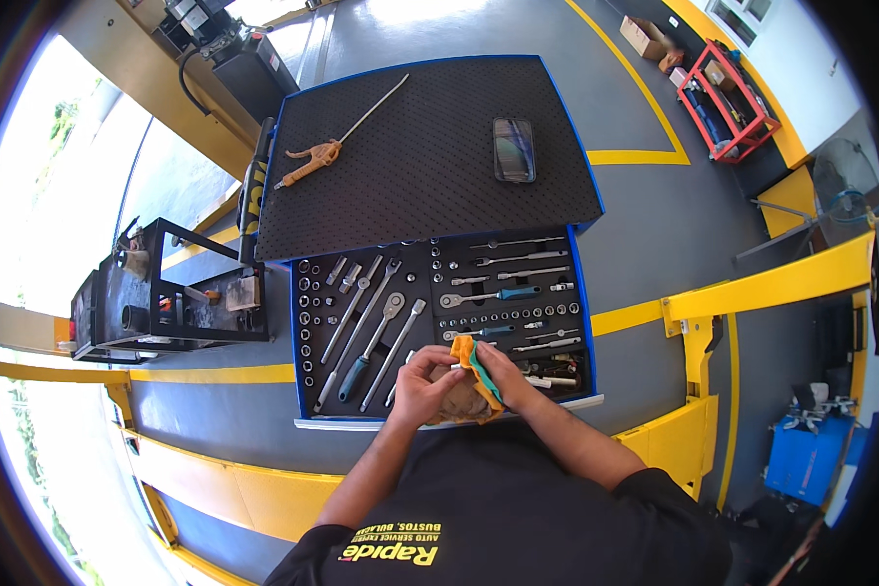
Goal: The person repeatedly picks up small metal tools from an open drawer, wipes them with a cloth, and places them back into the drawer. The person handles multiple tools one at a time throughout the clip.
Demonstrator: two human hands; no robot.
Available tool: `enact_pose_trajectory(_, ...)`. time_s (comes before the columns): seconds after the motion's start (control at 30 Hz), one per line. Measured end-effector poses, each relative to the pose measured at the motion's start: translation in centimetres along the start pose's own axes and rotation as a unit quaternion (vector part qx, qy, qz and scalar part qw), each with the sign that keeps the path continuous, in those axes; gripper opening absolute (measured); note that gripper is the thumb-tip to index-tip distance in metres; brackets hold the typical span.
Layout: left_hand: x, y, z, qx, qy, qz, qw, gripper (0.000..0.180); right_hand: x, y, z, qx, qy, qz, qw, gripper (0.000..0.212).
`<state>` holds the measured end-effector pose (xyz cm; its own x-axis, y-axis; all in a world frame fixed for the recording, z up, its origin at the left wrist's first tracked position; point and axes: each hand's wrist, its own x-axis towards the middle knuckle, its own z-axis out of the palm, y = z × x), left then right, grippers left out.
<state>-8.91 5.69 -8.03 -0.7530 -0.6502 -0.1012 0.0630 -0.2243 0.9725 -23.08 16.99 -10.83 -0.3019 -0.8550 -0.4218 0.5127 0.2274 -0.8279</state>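
Note:
Close in front of my body, both hands meet over the front of an open tool drawer (361, 424). My right hand (508, 377) grips a bunched orange-and-green cloth (464, 350). Fingers of my left hand (423, 389) are closed at the cloth's left side, where a small silvery piece (456, 367) shows at the fingertips; its kind is too small to tell. Brownish crumpled material (463, 402) hangs below the cloth, between the hands. Beneath them, a black tray holds sockets (305, 318), ratchets (393, 306), wrenches and extension bars. My hands cover part of the tray's front.
Atop the blue tool cabinet, a black mat (410, 186) bears an orange air blow gun (313, 163) and a phone (514, 150). A black metal cart (166, 293) stands left. Yellow lift arms (772, 278) reach in from the right. A red trolley (728, 103) stands far right.

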Motion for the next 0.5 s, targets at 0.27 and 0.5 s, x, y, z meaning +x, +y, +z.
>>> enact_pose_trajectory(0.27, 3.1, 5.8, 1.9, 0.431, -0.032, 0.172, 0.885, 0.022, -1.0, -2.3, -0.9, 0.324, -0.05, 0.127, 0.936, 0.046)
enact_pose_trajectory(0.5, 3.1, 6.4, 1.3, 0.45, -0.105, 0.134, 0.877, 0.022, -1.0, -1.3, 0.2, 0.229, -0.049, 0.01, 0.972, 0.035)
